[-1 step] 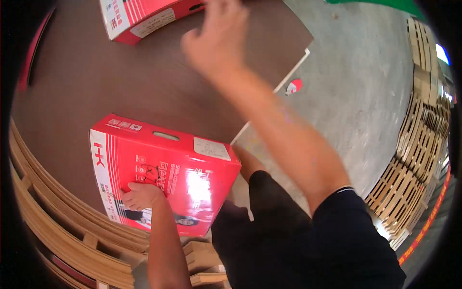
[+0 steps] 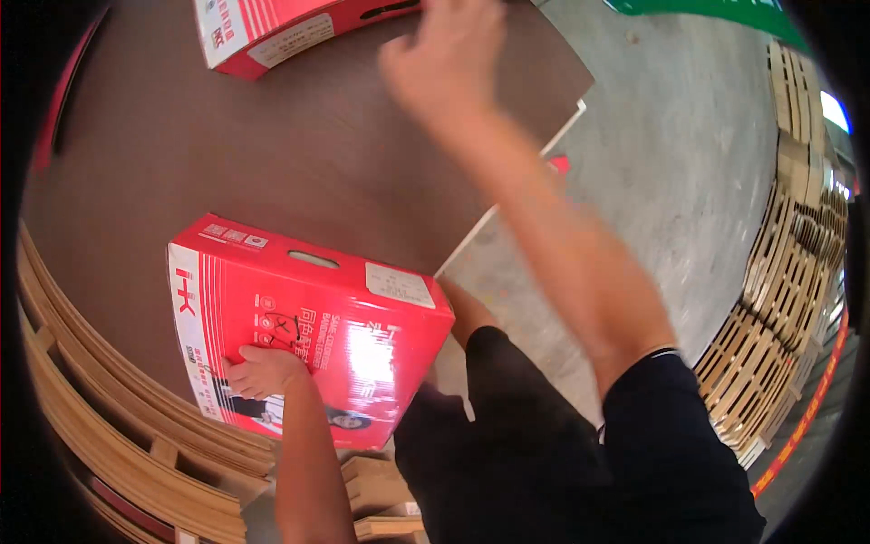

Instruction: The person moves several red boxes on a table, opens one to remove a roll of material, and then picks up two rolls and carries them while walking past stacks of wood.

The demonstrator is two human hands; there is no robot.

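My left hand lies open on the broad printed face of a red box at the near edge of a dark brown board, its fingers slightly bent against the cardboard. This box has a slot in its narrow side and a white label beside that. My right hand is raised over the board's far part, at the right end of a second red box; its fingers are smeared by motion, and whether they touch that box is unclear.
Wooden boards are stacked at lower left, and a red strip shows at far left. Pallets line the right side along the concrete floor. A small red object lies there; a green object shows at top right.
My right hand and forearm have shifted rightward and slightly upward. My left hand stays on the near box.
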